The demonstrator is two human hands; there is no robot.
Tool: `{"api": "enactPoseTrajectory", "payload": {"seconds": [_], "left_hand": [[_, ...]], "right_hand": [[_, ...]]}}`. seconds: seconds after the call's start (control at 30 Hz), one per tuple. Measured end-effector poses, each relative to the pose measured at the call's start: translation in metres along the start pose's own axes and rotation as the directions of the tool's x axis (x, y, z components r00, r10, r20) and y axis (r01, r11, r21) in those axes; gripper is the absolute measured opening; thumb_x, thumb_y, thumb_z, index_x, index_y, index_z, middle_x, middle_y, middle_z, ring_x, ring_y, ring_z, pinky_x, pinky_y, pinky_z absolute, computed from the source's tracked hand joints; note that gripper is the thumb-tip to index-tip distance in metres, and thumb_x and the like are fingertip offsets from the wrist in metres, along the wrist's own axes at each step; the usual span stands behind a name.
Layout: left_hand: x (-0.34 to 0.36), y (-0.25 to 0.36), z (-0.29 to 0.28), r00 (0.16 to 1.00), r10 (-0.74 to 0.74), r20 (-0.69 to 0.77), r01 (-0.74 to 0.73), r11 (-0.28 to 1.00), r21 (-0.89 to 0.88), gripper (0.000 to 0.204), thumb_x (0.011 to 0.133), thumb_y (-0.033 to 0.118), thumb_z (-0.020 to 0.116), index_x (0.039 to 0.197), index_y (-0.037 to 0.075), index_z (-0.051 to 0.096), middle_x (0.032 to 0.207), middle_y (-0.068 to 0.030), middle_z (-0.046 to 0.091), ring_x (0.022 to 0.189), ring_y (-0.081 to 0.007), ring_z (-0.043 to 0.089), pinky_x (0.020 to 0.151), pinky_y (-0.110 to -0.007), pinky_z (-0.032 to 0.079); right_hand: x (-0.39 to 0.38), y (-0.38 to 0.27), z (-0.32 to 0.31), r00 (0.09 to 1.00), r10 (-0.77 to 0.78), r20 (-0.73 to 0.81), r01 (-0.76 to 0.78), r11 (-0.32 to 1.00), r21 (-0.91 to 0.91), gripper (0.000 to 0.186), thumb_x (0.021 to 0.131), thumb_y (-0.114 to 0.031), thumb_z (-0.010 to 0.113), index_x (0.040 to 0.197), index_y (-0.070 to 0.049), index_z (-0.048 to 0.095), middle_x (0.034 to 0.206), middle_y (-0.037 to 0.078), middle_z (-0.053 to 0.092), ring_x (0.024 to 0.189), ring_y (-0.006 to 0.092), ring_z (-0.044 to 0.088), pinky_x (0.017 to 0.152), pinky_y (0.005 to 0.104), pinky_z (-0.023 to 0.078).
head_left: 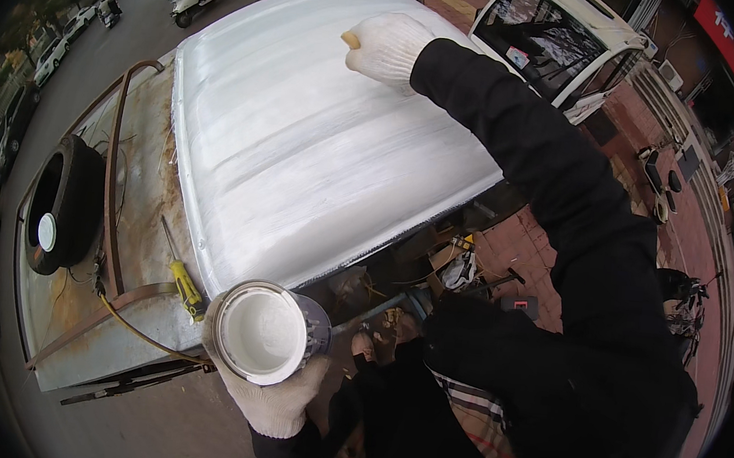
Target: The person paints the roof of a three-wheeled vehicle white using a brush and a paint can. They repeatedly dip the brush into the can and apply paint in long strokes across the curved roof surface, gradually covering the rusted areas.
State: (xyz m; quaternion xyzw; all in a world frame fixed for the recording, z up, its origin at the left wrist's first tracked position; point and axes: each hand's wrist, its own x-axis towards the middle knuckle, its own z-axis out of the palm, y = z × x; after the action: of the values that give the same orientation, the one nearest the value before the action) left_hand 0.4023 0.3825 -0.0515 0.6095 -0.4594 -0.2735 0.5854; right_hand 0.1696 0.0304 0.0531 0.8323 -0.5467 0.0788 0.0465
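Observation:
My left hand [275, 401], in a white knit glove, is closed around an open paint can [322, 326] with white paint inside. The can is upright beside the near left corner of a ribbed vehicle roof [305, 135], coated in streaky white. Over the roof's far right part is my gloved right hand [390, 50], its fingers closed on a paintbrush [350, 40]. Only the tan end of the handle shows; the bristles are hidden by the hand.
On the rusty metal bed at left lie a yellow-handled screwdriver [187, 289], a black tire [78, 206] and a brown metal frame [114, 169]. A white vehicle [571, 37] stands at far right. Tools and a box [452, 264] lie on the paving below.

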Motion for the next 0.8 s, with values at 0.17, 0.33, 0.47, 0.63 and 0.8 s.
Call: {"api": "enactPoseTrajectory", "payload": {"seconds": [0.17,0.33,0.47,0.63,0.8], "left_hand": [[-0.007,-0.014,-0.004,0.996,0.058,-0.075,-0.054,0.997,0.055,0.101,0.059,0.008,0.088,0.152,0.000,0.051,0.141,-0.0140,0.063,0.128,-0.0271,0.064,0.115,-0.043,0.052],[0.002,-0.022,0.005,0.992,-0.064,-0.109,0.053,0.994,-0.094,0.117,0.051,0.017,0.097,0.155,-0.002,0.047,0.143,-0.0162,0.061,0.130,-0.0291,0.063,0.118,-0.044,0.048],[0.004,-0.019,0.018,0.998,-0.037,-0.041,0.037,0.999,0.004,0.116,0.057,0.017,0.098,0.158,-0.002,0.045,0.144,-0.0158,0.062,0.130,-0.0290,0.063,0.118,-0.044,0.048],[0.002,-0.004,0.039,1.000,-0.005,-0.024,0.005,1.000,-0.002,0.109,0.059,0.016,0.098,0.155,0.000,0.049,0.138,-0.0132,0.066,0.126,-0.0264,0.065,0.115,-0.041,0.050],[-0.006,0.009,0.052,0.998,-0.053,-0.023,0.052,0.998,-0.039,0.104,0.058,0.013,0.094,0.152,0.001,0.052,0.137,-0.0131,0.066,0.125,-0.0247,0.066,0.112,-0.042,0.053]], "right_hand": [[-0.003,-0.083,-0.004,0.986,-0.164,0.012,0.159,0.969,0.189,0.041,0.096,-0.027,0.055,0.105,0.003,0.081,0.098,0.030,0.078,0.093,0.0442,0.077,0.093,0.0525,0.060],[-0.009,-0.115,0.009,0.980,-0.186,-0.064,0.193,0.841,0.505,0.042,0.095,-0.031,0.059,0.100,0.007,0.076,0.098,0.034,0.074,0.099,0.0500,0.072,0.101,0.0518,0.056],[-0.029,-0.010,0.011,0.997,0.015,-0.075,0.040,0.728,0.684,0.042,0.098,-0.032,0.071,0.096,0.010,0.074,0.086,0.025,0.076,0.073,0.0351,0.075,0.073,0.0450,0.062],[-0.089,0.214,0.001,0.908,0.419,0.004,-0.231,0.492,0.839,0.035,0.100,-0.029,0.074,0.096,0.005,0.078,0.068,0.013,0.070,0.051,0.0208,0.067,0.052,0.0332,0.057],[-0.120,0.332,0.018,0.790,0.582,-0.193,-0.323,0.662,0.677,0.035,0.099,-0.033,0.070,0.098,0.001,0.078,0.077,0.017,0.076,0.066,0.0284,0.074,0.064,0.0393,0.058]]}}
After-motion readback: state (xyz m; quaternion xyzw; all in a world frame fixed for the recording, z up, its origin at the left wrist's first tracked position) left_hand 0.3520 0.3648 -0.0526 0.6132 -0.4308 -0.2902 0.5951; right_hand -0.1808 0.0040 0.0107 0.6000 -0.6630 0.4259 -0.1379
